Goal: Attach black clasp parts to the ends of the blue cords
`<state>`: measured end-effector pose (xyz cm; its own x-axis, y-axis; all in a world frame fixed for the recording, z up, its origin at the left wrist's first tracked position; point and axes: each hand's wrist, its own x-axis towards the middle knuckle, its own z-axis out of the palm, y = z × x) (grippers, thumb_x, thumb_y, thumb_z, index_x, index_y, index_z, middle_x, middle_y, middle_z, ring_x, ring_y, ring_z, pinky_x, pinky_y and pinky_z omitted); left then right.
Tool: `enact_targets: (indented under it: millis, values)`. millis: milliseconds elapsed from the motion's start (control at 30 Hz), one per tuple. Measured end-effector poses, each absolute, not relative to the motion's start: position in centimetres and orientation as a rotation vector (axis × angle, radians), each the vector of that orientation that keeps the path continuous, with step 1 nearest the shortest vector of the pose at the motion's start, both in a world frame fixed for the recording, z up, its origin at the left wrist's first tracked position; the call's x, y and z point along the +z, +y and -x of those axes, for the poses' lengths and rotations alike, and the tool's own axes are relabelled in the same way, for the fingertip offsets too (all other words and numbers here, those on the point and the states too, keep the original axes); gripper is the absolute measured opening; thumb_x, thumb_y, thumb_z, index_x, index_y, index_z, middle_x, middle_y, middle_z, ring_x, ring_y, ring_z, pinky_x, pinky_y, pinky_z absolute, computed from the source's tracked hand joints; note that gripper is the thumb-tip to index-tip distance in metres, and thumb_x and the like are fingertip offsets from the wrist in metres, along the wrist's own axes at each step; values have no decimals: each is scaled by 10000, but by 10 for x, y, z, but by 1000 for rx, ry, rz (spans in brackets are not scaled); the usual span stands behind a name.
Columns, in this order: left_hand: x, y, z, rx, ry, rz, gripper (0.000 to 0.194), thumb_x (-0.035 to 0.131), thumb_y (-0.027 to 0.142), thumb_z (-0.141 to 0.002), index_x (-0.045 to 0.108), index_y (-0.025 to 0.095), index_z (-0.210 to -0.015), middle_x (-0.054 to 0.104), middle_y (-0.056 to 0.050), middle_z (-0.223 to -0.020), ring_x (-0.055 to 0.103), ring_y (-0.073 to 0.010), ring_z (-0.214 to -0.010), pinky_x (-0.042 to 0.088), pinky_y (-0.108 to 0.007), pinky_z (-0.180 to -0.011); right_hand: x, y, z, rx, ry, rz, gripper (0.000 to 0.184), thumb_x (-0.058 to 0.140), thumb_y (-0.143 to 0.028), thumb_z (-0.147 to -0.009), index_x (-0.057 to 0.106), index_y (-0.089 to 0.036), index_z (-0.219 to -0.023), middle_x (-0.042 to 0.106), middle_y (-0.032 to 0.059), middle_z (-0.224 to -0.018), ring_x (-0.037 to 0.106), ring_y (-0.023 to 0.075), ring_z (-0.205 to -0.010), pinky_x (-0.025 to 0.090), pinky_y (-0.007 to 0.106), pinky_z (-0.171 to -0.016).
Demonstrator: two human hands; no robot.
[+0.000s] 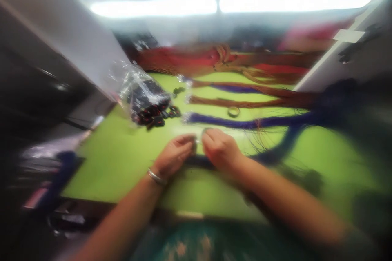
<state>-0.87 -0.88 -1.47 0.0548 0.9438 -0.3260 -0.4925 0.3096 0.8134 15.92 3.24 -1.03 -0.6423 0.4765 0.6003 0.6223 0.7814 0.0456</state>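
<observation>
Over the green tabletop, my left hand, with a metal bangle at its wrist, pinches a small black connector between thumb and fingers. Close beside it on the right, my right hand is closed, fingers curled in; whatever they grip is hidden and blurred. Under both hands runs a dark blue wire bundle. Just beyond them lies another blue wire bundle with pale, shiny ends at its left.
Black connectors with red parts spill from a clear plastic bag at the back left. Brown wire bundles and a tape roll lie farther back. Pale panels flank the table at left and right.
</observation>
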Motion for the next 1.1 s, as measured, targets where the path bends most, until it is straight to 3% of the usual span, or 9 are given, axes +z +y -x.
enact_targets:
  millis: [233, 467, 567, 900, 1100]
  values:
    - [-17, -10, 6, 1188, 1048, -719, 293, 766, 182, -638, 702, 135, -920, 663, -44, -807, 561, -97, -670, 460, -223, -649, -13, 29, -155, -151, -2439, 801, 230, 400, -111, -851, 540, -163, -676, 512, 49, -659, 409, 157, -646, 275, 275, -567]
    - [-16, -10, 4, 1212, 1021, -599, 309, 794, 170, -589, 713, 144, -886, 683, -42, -814, 595, -102, -674, 471, -233, -658, -7, 40, -158, 921, -2116, 1042, 136, 539, -182, -779, 597, -160, -659, 569, -19, -609, 472, 85, -573, 360, 202, -566]
    - [-14, -10, 4, 1221, 1010, -601, 314, 794, 175, -591, 712, 146, -893, 681, -40, -801, 596, -102, -665, 471, -236, -650, -1, 42, -159, 1175, -1961, 1056, 96, 539, -147, -726, 592, -148, -645, 567, -26, -589, 485, 79, -555, 377, 189, -546]
    - [-20, -12, 0, 1189, 1067, -881, 292, 737, 228, -673, 712, 150, -953, 689, -60, -810, 586, -135, -705, 458, -264, -696, -14, 36, -158, 746, -2174, 1087, 81, 520, -137, -691, 546, -170, -622, 530, -17, -606, 429, 90, -555, 331, 207, -552]
    - [-27, -12, -5, 1224, 1098, -915, 296, 737, 252, -670, 715, 161, -950, 704, -80, -920, 610, -179, -808, 459, -283, -752, -22, 30, -151, 645, -2195, 1203, 97, 515, -154, -710, 519, -181, -617, 532, -7, -605, 411, 107, -554, 315, 223, -545]
